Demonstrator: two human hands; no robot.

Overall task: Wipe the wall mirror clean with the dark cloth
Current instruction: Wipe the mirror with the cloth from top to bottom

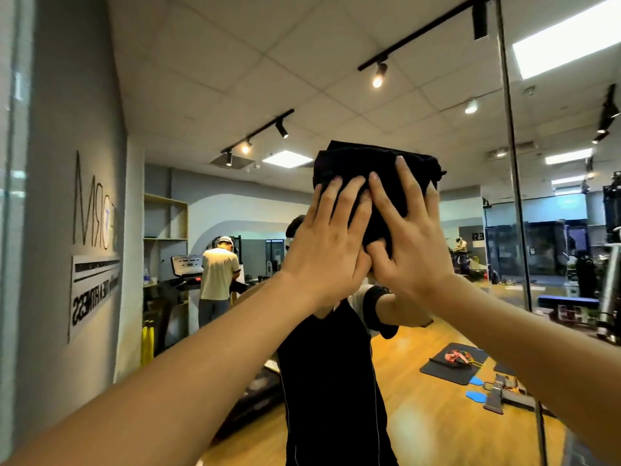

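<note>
One view only, from the head camera, and it faces straight ahead and slightly upward, close up against the wall mirror (437, 297). Ceiling tiles fill the upper half, so the gaze is lifted. Both forearms reach in from the bottom corners toward centre frame. The wide lens bends the mirror's seam (510, 163) at right.

Pretty bright indoor shot, lit from above by white ceiling panels (568, 48) and little warm track spotlights (379, 75) that blow out into glare spots in the mirror (437, 95). The wood floor (420, 415) has a soft yellow sheen. Wide-angle lens bends the edges hard, the far left side is smeary and blurred, and the background reflections look kinda soft.
</note>
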